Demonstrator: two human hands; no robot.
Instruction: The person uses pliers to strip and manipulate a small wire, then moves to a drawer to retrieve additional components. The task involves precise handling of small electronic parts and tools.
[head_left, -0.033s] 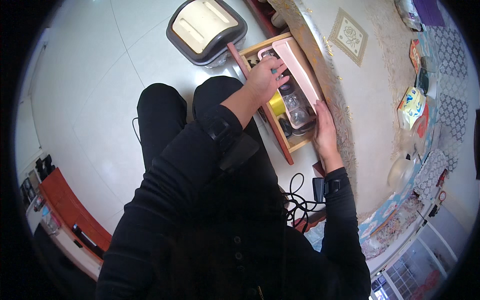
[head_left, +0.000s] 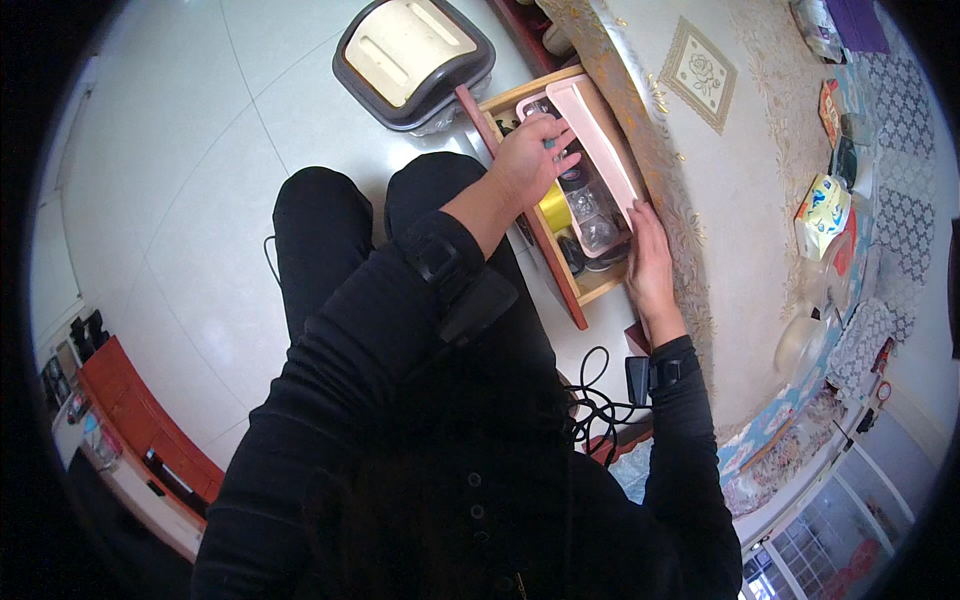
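A wooden drawer (head_left: 592, 287) with a reddish front is pulled out from under the cloth-covered table. Inside it lies a pale pink plastic tray (head_left: 597, 140), long and narrow, with small dark and clear-wrapped items along it. My left hand (head_left: 532, 160) reaches over the drawer front, fingers spread above the tray; a small teal spot shows between them. A yellow roll-like item (head_left: 554, 207) sits below that hand. My right hand (head_left: 652, 268) is at the drawer's right end, fingers stretched out, fingertips against the tray's edge. Its palm side is hidden.
A dark bin with a cream lid (head_left: 412, 50) stands on the floor beyond my knees. Black cables (head_left: 598, 410) hang in loops near my right forearm. The table (head_left: 745, 250) carries a yellow-and-white package (head_left: 826, 215) and a clear bowl (head_left: 800, 345) along its far side.
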